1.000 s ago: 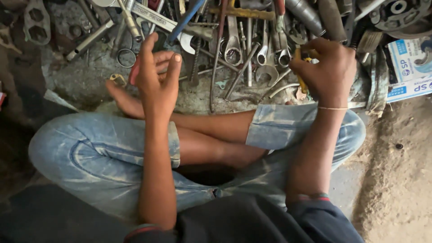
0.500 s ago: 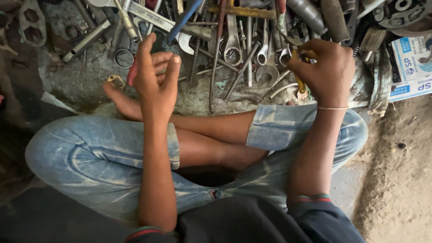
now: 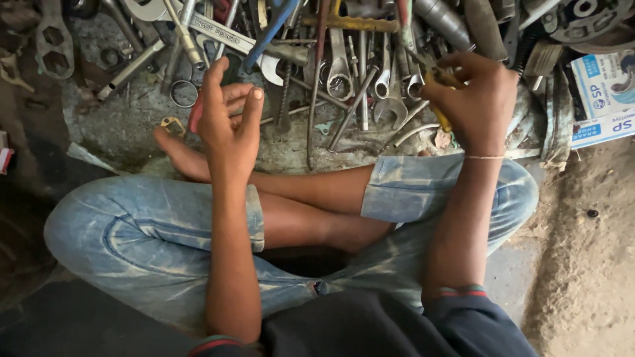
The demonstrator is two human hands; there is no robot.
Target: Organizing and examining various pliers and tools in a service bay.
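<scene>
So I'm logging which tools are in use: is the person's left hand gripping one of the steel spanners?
No, the left hand is raised with fingers loosely curled and holds no steel spanner; those lie in the pile beyond it.

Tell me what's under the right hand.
The right hand grips a yellow-handled tool; its working end is hidden by the fingers. Spanners lie on the ground below. Whatever sits directly beneath the palm is covered.
</scene>
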